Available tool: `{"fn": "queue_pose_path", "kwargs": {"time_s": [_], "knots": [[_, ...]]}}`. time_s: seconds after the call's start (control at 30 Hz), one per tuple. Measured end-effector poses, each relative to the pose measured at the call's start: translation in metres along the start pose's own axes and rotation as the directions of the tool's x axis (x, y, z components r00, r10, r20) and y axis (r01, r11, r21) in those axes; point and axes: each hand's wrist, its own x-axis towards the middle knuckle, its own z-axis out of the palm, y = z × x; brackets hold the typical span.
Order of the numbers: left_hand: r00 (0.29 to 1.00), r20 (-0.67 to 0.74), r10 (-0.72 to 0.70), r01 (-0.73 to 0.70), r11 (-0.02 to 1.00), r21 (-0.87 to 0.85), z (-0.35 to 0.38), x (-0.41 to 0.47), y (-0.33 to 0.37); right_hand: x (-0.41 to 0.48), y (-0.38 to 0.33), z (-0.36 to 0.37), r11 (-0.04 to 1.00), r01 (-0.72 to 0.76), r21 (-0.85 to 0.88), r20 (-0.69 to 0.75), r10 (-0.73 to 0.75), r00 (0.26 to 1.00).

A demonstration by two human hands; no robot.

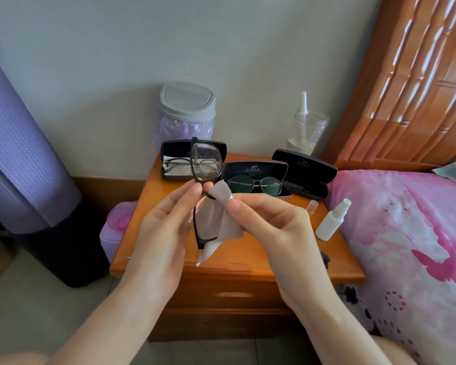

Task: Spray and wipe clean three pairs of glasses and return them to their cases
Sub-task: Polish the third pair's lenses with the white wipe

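Note:
I hold black-framed glasses [204,164] turned on end above the nightstand, my left hand [166,219] pinching the frame at its middle. My right hand [269,217] pinches a grey wiping cloth [216,219] around the lower lens. Behind them stand three black cases: the left case [169,159] open with thin-framed glasses [177,163] inside, the middle case [256,169] open with round dark glasses [256,183] inside, the right case [304,175] open with no glasses visible inside. A white spray bottle [331,222] stands at the right, its clear cap [312,206] beside it.
The wooden nightstand [229,259] has a grey-lidded bin [186,111] and a clear jar [307,130] at the back by the wall. A pink-covered bed [406,233] borders it on the right, a purple rolled mat [19,154] stands at the left.

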Motion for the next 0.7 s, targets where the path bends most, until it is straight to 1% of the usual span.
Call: {"fn": "queue_pose_path", "kwargs": {"time_s": [0.13, 0.2, 0.27, 0.33, 0.4, 0.43, 0.47, 0.53, 0.57, 0.63, 0.7], "knots": [[1.0, 0.0, 0.003, -0.003, 1.0, -0.011, 0.0, -0.001, -0.001, -0.003, 0.003, 0.007, 1.0, 0.027, 0.017, 0.026, -0.027, 0.999], [1.0, 0.001, 0.002, -0.002, 1.0, -0.022, 0.0, -0.001, 0.0, -0.005, 0.006, 0.008, 0.998, 0.033, -0.057, 0.052, -0.03, 0.998], [1.0, -0.006, -0.007, 0.007, 1.0, -0.015, -0.001, 0.0, 0.001, -0.006, 0.01, 0.008, 0.984, 0.052, -0.169, 0.073, -0.04, 0.997], [1.0, -0.008, -0.019, 0.019, 1.0, -0.015, -0.003, 0.0, 0.001, -0.008, 0.011, 0.008, 0.972, 0.085, -0.219, 0.098, -0.065, 0.993], [0.999, -0.024, -0.03, 0.03, 0.999, -0.027, -0.003, 0.0, 0.001, -0.011, 0.008, 0.008, 0.981, 0.099, -0.165, 0.089, -0.085, 0.992], [0.999, -0.027, -0.029, 0.028, 0.999, -0.03, -0.003, 0.0, 0.001, -0.011, 0.008, 0.007, 0.991, 0.088, -0.105, 0.046, -0.083, 0.995], [0.999, -0.028, -0.025, 0.024, 0.999, -0.029, -0.003, 0.0, 0.001, -0.01, 0.008, 0.006, 0.996, 0.069, -0.058, -0.017, -0.07, 0.997], [0.999, -0.029, -0.024, 0.023, 0.999, -0.03, -0.002, 0.0, 0.001, -0.005, 0.011, 0.003, 0.997, 0.002, -0.071, -0.118, -0.011, 0.993], [0.999, -0.027, -0.028, 0.027, 0.999, -0.027, -0.002, -0.001, 0.001, -0.003, 0.012, 0.002, 0.993, -0.051, -0.105, -0.111, 0.04, 0.993], [0.999, -0.02, -0.033, 0.034, 0.999, 0.006, -0.002, -0.001, 0.0, 0.001, 0.015, 0.004, 0.973, -0.158, -0.167, -0.003, 0.16, 0.987], [1.0, -0.024, -0.012, 0.013, 0.998, 0.065, -0.001, -0.002, 0.0, 0.001, 0.015, 0.007, 0.959, -0.221, -0.175, 0.076, 0.237, 0.969]]}}
